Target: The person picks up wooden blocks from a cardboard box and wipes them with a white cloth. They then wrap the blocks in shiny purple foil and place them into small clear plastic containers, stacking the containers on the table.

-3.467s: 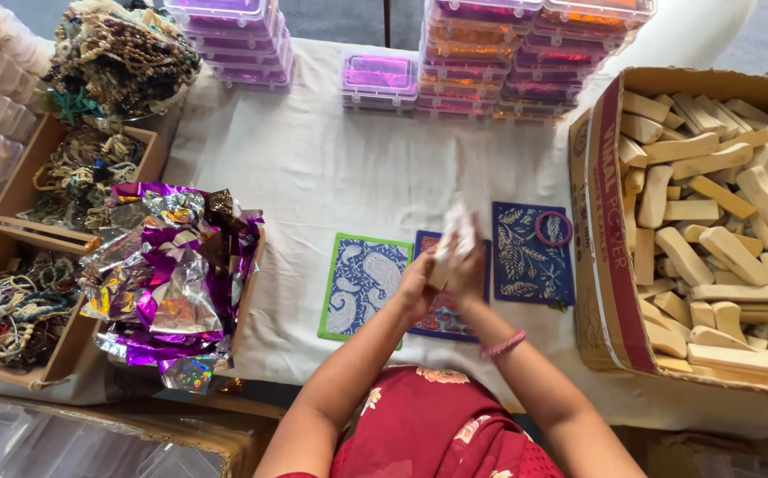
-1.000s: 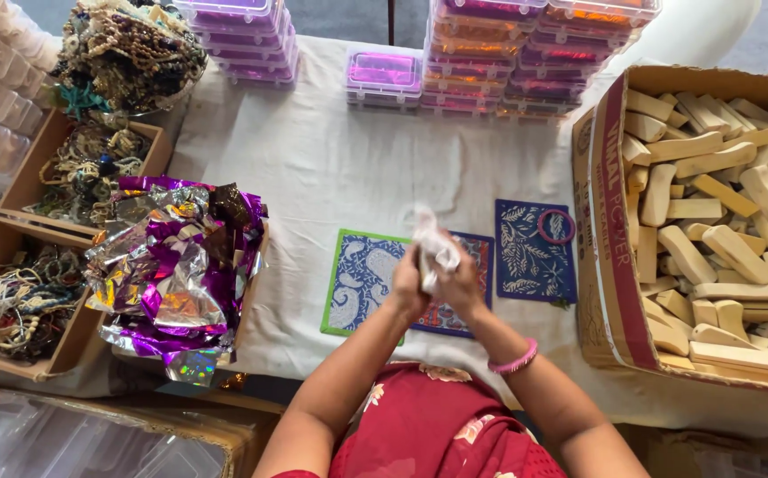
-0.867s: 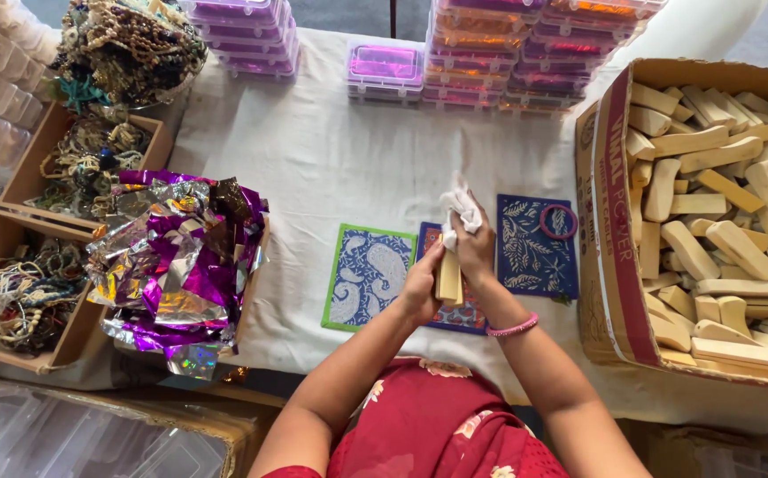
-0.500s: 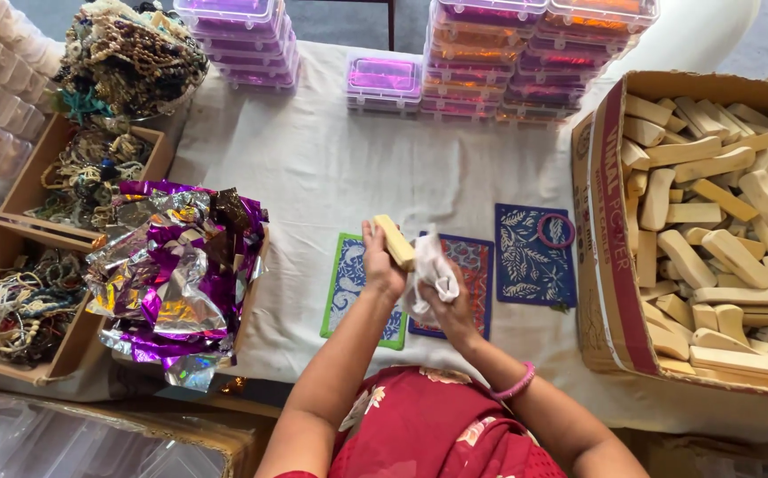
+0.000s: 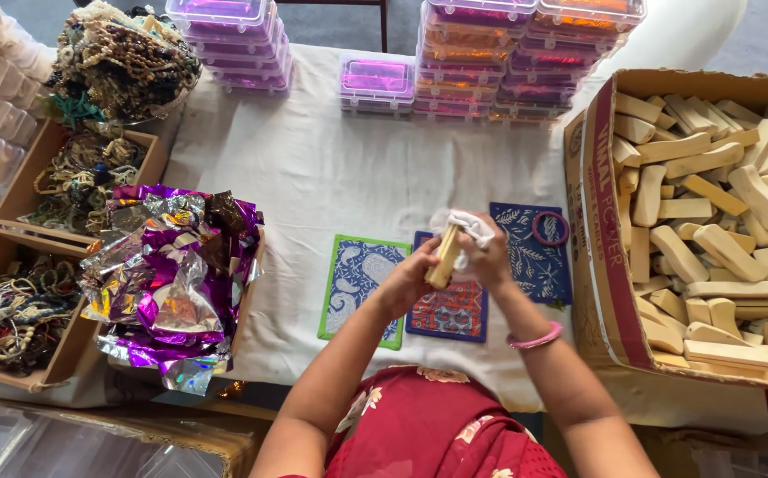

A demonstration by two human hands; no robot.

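Stacked pink-lidded plastic boxes (image 5: pixel 499 49) line the cloth-covered tabletop's (image 5: pixel 313 168) far edge. Crumpled purple and silver foil (image 5: pixel 171 274) fills one box, tangled bead strings (image 5: pixel 12 314) fill trays nearby, and a pink bangle (image 5: pixel 549 227) rests on a blue mat (image 5: pixel 530 252).

Block (image 5: pixel 444 257): pale wooden piece, upright, slightly tilted, pinched in my left hand (image 5: pixel 410 281).
Cloth (image 5: pixel 472 227): white, crumpled, probably pressed against the block's top by my right hand (image 5: pixel 490 257).

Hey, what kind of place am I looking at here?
Probably a small craft or packing workshop: a cardboard box full of wooden blocks, trays of beaded necklaces, stacked plastic boxes, and shiny foil wrappers on a cloth-covered table.
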